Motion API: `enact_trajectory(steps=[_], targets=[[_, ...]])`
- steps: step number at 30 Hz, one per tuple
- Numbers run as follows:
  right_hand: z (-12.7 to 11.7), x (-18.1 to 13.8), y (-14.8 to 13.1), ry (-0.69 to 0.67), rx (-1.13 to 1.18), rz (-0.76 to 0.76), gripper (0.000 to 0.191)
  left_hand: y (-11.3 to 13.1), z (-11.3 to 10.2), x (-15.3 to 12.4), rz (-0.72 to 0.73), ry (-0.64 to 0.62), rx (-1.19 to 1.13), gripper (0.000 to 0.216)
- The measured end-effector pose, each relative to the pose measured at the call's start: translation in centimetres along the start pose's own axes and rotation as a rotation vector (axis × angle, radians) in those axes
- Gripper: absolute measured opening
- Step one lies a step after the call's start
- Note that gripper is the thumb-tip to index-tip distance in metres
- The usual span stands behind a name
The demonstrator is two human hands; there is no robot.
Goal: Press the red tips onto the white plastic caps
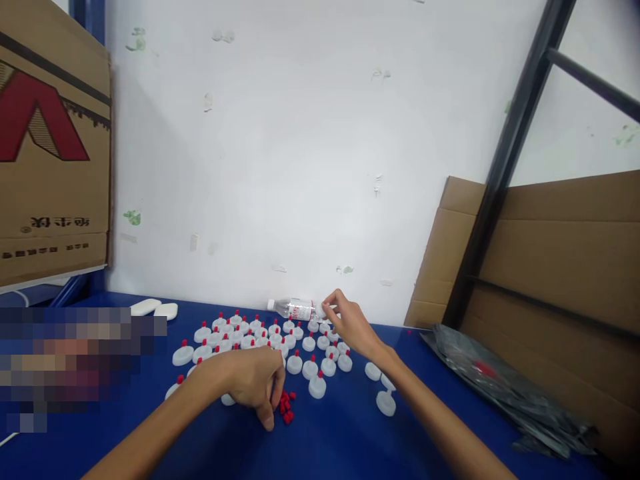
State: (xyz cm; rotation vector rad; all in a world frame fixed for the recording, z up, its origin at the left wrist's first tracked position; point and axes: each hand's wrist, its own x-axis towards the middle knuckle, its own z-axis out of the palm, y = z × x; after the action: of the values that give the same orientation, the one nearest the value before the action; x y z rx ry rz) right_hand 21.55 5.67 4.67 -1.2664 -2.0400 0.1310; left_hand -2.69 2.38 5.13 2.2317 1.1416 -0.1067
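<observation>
head view: a blue table [340, 440] is seen from above, set against a white wall. white caps [310, 367] w/ red tips are stood tip-up in a close cluster at mid-table, prob. so they keep steady and apart from the rest. a few plain caps [386, 402], no red on them, lie just right of the cluster.

the left hand [255, 383] is curled, fingertips down, touching a small heap of red plugs [286, 405] kept just in front of the caps, likely for short reach. whether a plug is gripped can't be told.

the right hand [353, 323] is stretched to the far edge of the cluster, thumb and forefinger closed to a pinch on a small white piece [321, 311], prob. a cap, beside a bottle [295, 309] laid on its side.

a dark plastic bag [500, 387] is laid at the right, and a cardboard box [50, 167] is at the left.
</observation>
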Motion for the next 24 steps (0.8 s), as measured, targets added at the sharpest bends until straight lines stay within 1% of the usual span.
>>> enact_trajectory(steps=[3, 5, 7, 8, 9, 11, 13, 15, 17, 19, 24], targets=[[0.0, -2.4, -0.7, 0.055, 0.036, -0.018, 0.017, -0.1, 0.3, 0.1, 0.035, -0.046, -0.019, 0.006], [0.4, -3.5, -0.9, 0.081, 0.011, -0.058, 0.012, -0.3, 0.2, 0.1, 0.075, -0.048, -0.037, 0.012], [0.9, -4.2, -1.1, 0.080, -0.065, -0.129, 0.009, -0.4, -0.2, 0.0, 0.139, -0.002, -0.050, 0.019], [1.2, -4.5, -1.1, 0.073, -0.112, -0.166, 0.010, -0.3, -0.5, -0.1, 0.181, 0.064, -0.051, 0.020], [1.4, -4.6, -1.3, 0.069, -0.155, -0.193, 0.011, -0.1, -0.8, -0.1, 0.224, 0.159, -0.049, 0.017], [1.7, -4.9, -1.5, 0.073, -0.204, -0.228, 0.013, 0.4, -1.3, -0.1, 0.294, 0.395, -0.066, 0.013], [2.0, -5.0, -1.8, 0.103, -0.205, -0.253, 0.013, 1.1, -1.6, 0.0, 0.344, 0.612, -0.115, 0.021], [2.1, -5.2, -2.1, 0.144, -0.183, -0.271, 0.013, 1.5, -1.4, 0.4, 0.378, 0.729, -0.177, 0.028], [2.2, -5.4, -2.2, 0.179, -0.162, -0.275, 0.013, 1.8, -0.8, 0.9, 0.398, 0.778, -0.209, 0.028], [2.2, -5.5, -2.3, 0.195, -0.155, -0.271, 0.012, 1.9, -0.1, 1.3, 0.408, 0.791, -0.223, 0.026], [2.5, -5.8, -2.3, 0.204, -0.161, -0.253, 0.011, 1.9, 1.0, 1.9, 0.424, 0.760, -0.258, 0.023]])
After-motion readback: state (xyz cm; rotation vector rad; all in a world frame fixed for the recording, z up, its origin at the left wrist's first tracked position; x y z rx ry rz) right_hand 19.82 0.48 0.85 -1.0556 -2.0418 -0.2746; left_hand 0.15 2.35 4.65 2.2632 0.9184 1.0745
